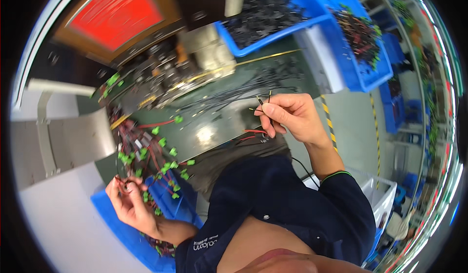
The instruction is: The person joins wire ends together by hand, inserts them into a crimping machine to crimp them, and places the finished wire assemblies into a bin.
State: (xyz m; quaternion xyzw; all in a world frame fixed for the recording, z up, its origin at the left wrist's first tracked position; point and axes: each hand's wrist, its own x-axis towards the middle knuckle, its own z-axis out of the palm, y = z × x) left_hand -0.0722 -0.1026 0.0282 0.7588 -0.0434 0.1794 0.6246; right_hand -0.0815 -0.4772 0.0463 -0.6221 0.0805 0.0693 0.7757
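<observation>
Blue bin (114,234) at lower left, cables inside. Left hand (130,208) over bin's edge, grip narrow, fingertips on red wire (118,178), mostly hidden by fingers. Just right, heap of cables with green connectors (162,142) spilling off surface (190,149). Loose black wires (229,97) strewn across surface middle. Parts tray (273,40) beyond, full of small black pieces. Right hand (297,117) raised over surface's near right part, grip pinched on dark wires (260,100), pale tips fanned out. Farther right, blue cable tray (373,80).
</observation>
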